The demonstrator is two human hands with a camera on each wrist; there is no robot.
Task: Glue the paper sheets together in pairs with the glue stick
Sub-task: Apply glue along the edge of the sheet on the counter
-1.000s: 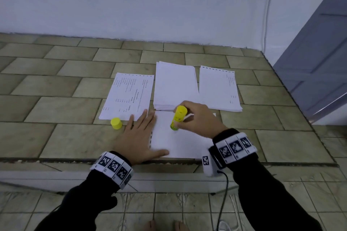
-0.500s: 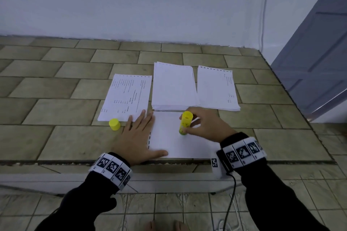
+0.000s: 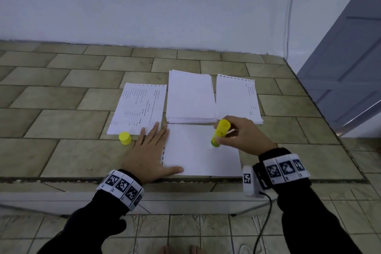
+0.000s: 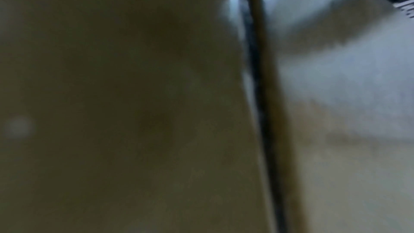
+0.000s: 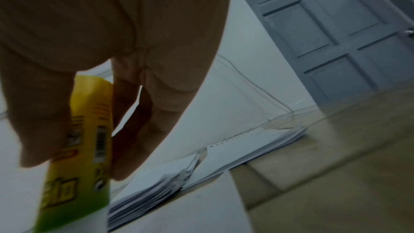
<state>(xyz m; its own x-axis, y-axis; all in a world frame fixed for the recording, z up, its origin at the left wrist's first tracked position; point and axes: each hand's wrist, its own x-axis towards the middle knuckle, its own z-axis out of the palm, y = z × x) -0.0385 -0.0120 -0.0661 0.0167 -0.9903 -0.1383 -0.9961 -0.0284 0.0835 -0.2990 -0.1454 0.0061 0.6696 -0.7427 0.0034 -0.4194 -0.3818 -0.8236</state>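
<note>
A blank white sheet lies at the near edge of the tiled counter. My right hand grips a yellow glue stick, tip down on the sheet's right part; the stick also shows between thumb and fingers in the right wrist view. My left hand lies flat, fingers straight, on the sheet's left edge with the thumb along its near edge. The yellow cap stands left of that hand. Behind the sheet are a thick blank stack, a printed sheet and a right stack.
A white wall backs the counter and a grey door stands at the right. The counter's near edge drops to a tiled floor. A cable hangs from my right wrist. The left wrist view is dark and blurred.
My right hand has slid the glue stick to the right across the sheet. The left hand has stayed flat on the sheet's left edge.
</note>
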